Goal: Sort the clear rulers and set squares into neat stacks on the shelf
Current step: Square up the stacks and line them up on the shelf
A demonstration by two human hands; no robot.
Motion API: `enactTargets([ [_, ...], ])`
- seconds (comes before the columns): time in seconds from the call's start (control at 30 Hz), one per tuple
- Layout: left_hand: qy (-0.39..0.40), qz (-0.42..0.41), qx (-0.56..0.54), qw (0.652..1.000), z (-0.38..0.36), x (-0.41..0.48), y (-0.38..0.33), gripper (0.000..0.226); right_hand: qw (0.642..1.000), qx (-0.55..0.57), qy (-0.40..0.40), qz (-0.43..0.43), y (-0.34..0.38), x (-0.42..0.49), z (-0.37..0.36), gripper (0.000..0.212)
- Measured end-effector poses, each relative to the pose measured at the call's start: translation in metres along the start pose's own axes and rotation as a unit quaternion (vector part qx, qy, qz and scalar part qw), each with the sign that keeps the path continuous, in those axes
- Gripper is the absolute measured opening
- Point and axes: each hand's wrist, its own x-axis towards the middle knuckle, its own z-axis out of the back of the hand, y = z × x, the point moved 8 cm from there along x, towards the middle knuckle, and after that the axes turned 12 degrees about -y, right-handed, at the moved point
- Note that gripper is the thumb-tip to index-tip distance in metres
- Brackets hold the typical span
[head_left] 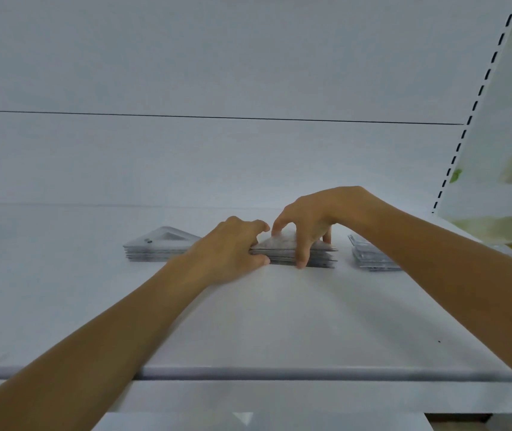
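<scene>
Left hand (232, 247) pressed against the left end of the middle stack of set squares (282, 248), fingers curled on the top edge, thumb low near the shelf (248, 321); closed loosely on the stack's end, squaring it rather than lifting, as far as I can judge

Layout, left to right:
- left stack of clear set squares (158, 247): free, flat on the shelf, a triangular cut-out visible in the top piece, just beside the left hand's knuckles
- middle stack: between both hands, layers visibly offset at its right end
- right hand (307, 225): arched over the middle stack, fingertips spread, one finger down the front edge, another at the back; bracing, not a full grip
- right stack of clear pieces (369, 255): partly hidden behind the right forearm; cannot tell rulers from set squares there

Risks (judgement):
- clear plastic on clear plastic looks slippery; an uneven push from the left hand could fan the layers out to the right instead of aligning them
- right forearm passes close over the right stack; dropping the elbow could brush it askew
- left knuckles sit near the left stack; a wider sweep could nudge it
- the stacks lie well back from the shelf's front lip, so a fall off the shelf seems unlikely
</scene>
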Motion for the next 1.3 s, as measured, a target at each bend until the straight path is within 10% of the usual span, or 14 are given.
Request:
enactTargets([
  [0.93,-0.040,0.006,-0.038,0.998,0.005,-0.008,-0.002,0.046,0.987,0.060,-0.150,-0.022,-0.016,-0.011,0.003,0.089],
  [1.3,-0.079,-0.043,0.120,0.989,0.010,-0.012,-0.011,0.056,0.985,0.087,-0.149,-0.005,-0.023,-0.026,0.000,0.086],
])
